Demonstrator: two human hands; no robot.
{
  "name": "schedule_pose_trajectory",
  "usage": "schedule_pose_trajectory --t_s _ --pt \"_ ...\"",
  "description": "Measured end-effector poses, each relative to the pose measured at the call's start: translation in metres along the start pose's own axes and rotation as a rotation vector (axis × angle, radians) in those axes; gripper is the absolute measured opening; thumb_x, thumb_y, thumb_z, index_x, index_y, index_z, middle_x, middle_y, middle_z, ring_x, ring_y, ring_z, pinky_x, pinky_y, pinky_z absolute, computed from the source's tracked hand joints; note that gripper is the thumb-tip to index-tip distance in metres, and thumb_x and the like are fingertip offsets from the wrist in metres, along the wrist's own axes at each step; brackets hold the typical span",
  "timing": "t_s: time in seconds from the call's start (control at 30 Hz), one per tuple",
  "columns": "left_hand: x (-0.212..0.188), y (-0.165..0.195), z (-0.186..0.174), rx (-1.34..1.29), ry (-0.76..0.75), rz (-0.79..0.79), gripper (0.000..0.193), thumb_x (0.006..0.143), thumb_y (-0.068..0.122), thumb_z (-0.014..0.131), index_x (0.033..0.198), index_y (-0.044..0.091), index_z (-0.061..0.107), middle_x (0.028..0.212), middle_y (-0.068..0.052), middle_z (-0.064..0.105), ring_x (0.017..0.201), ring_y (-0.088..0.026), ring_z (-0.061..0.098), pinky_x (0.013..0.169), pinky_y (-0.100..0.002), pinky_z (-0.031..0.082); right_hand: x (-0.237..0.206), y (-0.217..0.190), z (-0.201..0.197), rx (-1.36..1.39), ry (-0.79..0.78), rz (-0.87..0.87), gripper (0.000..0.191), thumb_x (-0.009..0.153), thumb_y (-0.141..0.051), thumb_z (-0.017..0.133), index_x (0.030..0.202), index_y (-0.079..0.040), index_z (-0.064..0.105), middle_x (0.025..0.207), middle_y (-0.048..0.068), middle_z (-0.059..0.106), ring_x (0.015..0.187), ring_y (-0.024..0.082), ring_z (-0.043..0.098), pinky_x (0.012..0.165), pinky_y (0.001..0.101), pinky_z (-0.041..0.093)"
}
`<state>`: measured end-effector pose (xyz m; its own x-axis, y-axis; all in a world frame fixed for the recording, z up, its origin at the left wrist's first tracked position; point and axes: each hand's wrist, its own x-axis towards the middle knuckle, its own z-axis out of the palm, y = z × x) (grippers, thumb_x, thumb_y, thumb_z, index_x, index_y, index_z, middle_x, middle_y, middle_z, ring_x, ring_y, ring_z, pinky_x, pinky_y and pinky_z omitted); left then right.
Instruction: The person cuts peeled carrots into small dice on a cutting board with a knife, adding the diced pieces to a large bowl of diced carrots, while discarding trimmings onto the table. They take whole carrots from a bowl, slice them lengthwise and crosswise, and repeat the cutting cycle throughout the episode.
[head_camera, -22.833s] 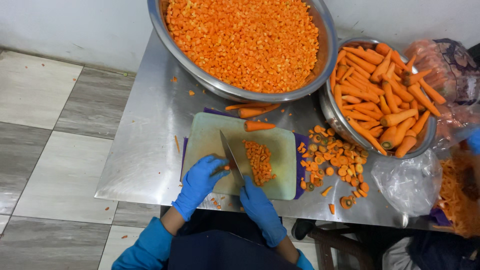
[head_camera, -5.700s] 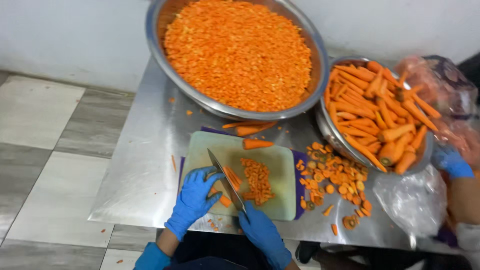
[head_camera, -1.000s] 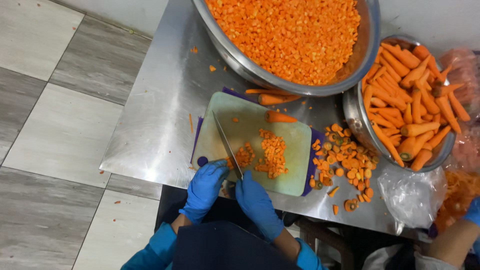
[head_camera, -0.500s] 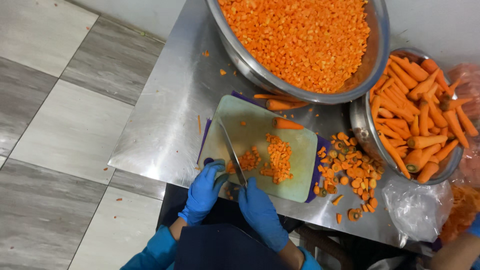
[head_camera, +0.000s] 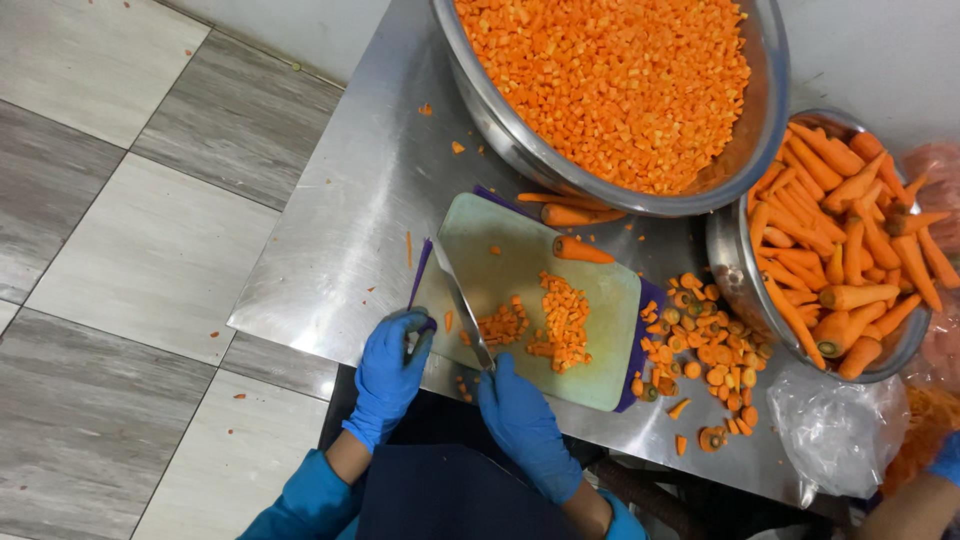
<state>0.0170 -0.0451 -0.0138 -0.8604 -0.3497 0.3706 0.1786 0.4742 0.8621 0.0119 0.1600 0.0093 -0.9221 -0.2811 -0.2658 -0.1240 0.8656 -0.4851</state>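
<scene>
A steel surface (head_camera: 330, 240) carries everything, biggest first: a wide basin (head_camera: 770, 110) heaped with diced carrot, set at the far edge, probably so cut pieces can be swept up into it. Right of it a smaller bowl (head_camera: 722, 250) holds whole peeled carrots (head_camera: 850, 230), within reach of the board. The pale green board (head_camera: 500, 260) lies on a purple mat, likely to stop it sliding. A clear bag (head_camera: 835, 430) sits at the near right corner. Carrot ends (head_camera: 705, 345) lie heaped just off the board's right edge, seemingly pushed clear of the cutting space. Three short carrots (head_camera: 582, 250) wait at the board's far side.

The right hand (head_camera: 525, 425), in a blue glove, is closed round the handle of a knife (head_camera: 462, 305), whose blade slants across the board beside the dice (head_camera: 555, 320). The left hand (head_camera: 390, 370), gloved too, rests curled at the board's near left corner, steadying it; it seems to hold nothing.
</scene>
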Motion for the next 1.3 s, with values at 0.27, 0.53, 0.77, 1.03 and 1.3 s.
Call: schedule_pose_trajectory --t_s 0.27,0.53,0.77,1.03,1.3 --pt "0.016 0.008 0.004 0.180 -0.154 0.045 0.029 0.079 0.016 0.081 0.103 0.010 0.066 0.086 -0.006 0.068 0.083 -0.029 0.063 0.075 -0.043 0.048 0.015 -0.005 0.008 0.100 -0.113 0.031 0.031 0.101 -0.029 0.053 0.115 -0.001 0.049 0.082 0.025 0.071 0.079 0.046 0.068 0.070 0.0569 0.050" --pt "0.026 0.011 0.000 0.109 -0.075 0.029 0.027 0.082 0.007 0.077 0.108 0.011 0.069 0.088 -0.005 0.069 0.080 -0.023 0.065 0.075 -0.038 0.050 0.000 -0.005 -0.006 0.120 0.043 0.057 0.031 0.099 -0.029 0.056 0.113 -0.003 0.049 0.081 0.026 0.068 0.076 0.047 0.067 0.066 0.0580 0.048" --pt "0.022 0.018 -0.006 0.101 0.010 0.049 0.029 0.082 0.005 0.078 0.110 0.011 0.071 0.090 -0.004 0.070 0.082 -0.021 0.066 0.078 -0.037 0.052 0.008 0.000 0.018 -0.047 0.048 -0.080 0.035 0.099 -0.028 0.054 0.118 0.000 0.045 0.077 0.025 0.066 0.071 0.046 0.066 0.063 0.0566 0.050" --pt "0.026 0.021 0.003 0.202 -0.145 0.291 0.035 0.078 0.024 0.081 0.111 0.019 0.072 0.113 0.000 0.070 0.103 -0.025 0.064 0.090 -0.042 0.048 0.009 0.015 0.015 -0.146 0.241 -0.410 0.032 0.101 -0.022 0.052 0.124 0.000 0.049 0.095 0.032 0.067 0.077 0.045 0.065 0.066 0.0523 0.050" --pt "0.027 0.025 0.006 0.101 0.094 0.104 0.036 0.088 0.017 0.079 0.122 0.010 0.067 0.124 -0.010 0.066 0.113 -0.030 0.063 0.095 -0.042 0.050 -0.010 0.014 0.014 0.246 0.186 0.023 0.036 0.102 -0.025 0.057 0.125 0.002 0.050 0.083 0.026 0.065 0.076 0.045 0.064 0.066 0.0535 0.048"
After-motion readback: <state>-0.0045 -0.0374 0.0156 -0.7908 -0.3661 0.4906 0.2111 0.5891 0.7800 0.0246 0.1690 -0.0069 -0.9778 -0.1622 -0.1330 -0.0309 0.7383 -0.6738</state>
